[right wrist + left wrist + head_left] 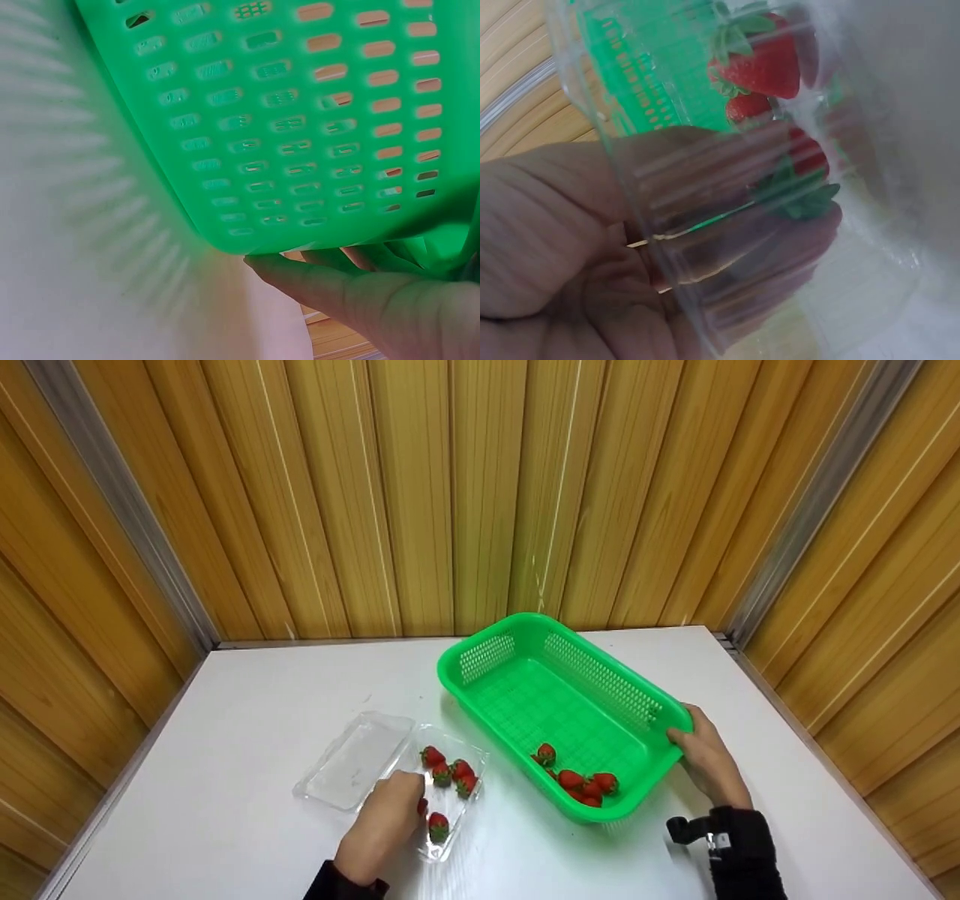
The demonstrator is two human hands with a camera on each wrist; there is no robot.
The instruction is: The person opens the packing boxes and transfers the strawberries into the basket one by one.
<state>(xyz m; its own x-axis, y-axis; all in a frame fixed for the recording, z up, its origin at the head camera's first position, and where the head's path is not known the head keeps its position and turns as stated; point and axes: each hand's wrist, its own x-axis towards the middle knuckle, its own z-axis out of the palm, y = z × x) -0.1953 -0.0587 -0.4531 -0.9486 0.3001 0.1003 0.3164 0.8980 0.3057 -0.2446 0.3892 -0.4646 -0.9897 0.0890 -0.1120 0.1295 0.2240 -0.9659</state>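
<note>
My left hand (386, 821) reaches into a clear plastic clamshell box (450, 847), fingers curled at a strawberry (808, 157) whose leaves lie against the fingertips in the left wrist view. The box wall stands between that camera and the fingers. Several other strawberries (439, 826) lie in the same half of the box. On the right, my right hand (705, 754) grips the near right rim of a green plastic basket (551, 682), thumb over the edge and fingers beneath. Several strawberries (570, 780) are gathered in the basket's near corner.
The clamshell's lid half (356, 761) lies folded open to the left on the white table (195, 802). Wood-patterned panels (420, 510) wall in the back and both sides. The basket's far end stands close to the back panel.
</note>
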